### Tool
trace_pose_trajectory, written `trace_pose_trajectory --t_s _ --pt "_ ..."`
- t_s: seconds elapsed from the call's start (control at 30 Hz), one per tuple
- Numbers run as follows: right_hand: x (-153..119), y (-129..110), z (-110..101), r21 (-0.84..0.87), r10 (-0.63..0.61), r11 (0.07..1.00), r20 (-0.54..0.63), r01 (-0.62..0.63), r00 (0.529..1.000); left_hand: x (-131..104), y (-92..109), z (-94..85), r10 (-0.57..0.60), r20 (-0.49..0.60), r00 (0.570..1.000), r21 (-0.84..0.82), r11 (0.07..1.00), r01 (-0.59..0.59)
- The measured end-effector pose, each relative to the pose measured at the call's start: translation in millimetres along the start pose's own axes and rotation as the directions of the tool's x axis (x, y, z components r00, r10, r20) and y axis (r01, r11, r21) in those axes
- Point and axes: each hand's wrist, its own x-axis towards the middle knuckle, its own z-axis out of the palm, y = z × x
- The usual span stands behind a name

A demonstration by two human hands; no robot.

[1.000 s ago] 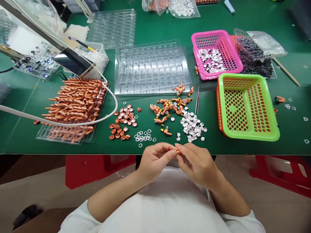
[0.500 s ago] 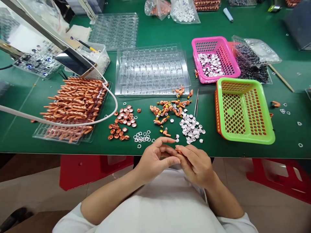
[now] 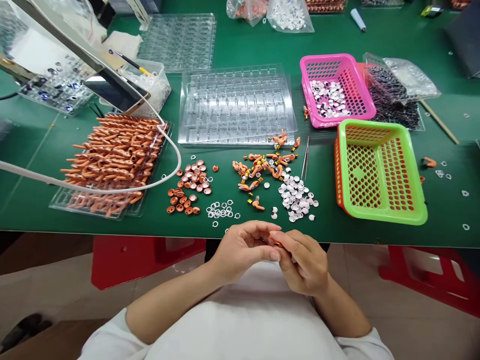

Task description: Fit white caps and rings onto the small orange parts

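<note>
Just off the table's front edge, my two hands meet over a small copper-coloured part (image 3: 278, 244) with a dark opening. My right hand (image 3: 305, 257) pinches it between thumb and fingers. Curled around from the other side, my left hand (image 3: 243, 250) has its fingertips and thumb closed at the part, which they largely hide. Beyond my hands lie white round discs (image 3: 296, 195), thin white rings (image 3: 220, 210) and copper-coloured round caps (image 3: 187, 205). A loose heap of orange stemmed pieces with yellow tabs (image 3: 258, 167) lies farther back, with tweezers (image 3: 305, 159) beside it.
On the left, orange stemmed shells (image 3: 116, 155) are piled on clear trays, with a white cable (image 3: 176, 150) looping past. A clear moulded tray (image 3: 236, 105) lies behind. To the right stand a green basket (image 3: 416, 215) and a pink basket (image 3: 305, 65) holding white discs.
Both hands have come slightly lower and closer to my body. The left index finger has curled down toward the part, which remains between my hands.
</note>
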Motion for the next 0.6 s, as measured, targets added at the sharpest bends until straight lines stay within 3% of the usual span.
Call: trace_pose_trajectory --t_s 0.4,0.6 --pt "-0.4 -1.8 5.6 0.009 -0.018 1.000 -0.098 0.019 0.995 -1.2 4.9 3.5 -0.106 0.041 0.994 -0.027 0.994 0.107" --pt "2.3 -3.0 5.2 0.013 -0.004 1.000 -0.086 0.005 0.996 -1.0 6.0 2.0 -0.101 0.063 0.993 -0.038 0.994 0.104"
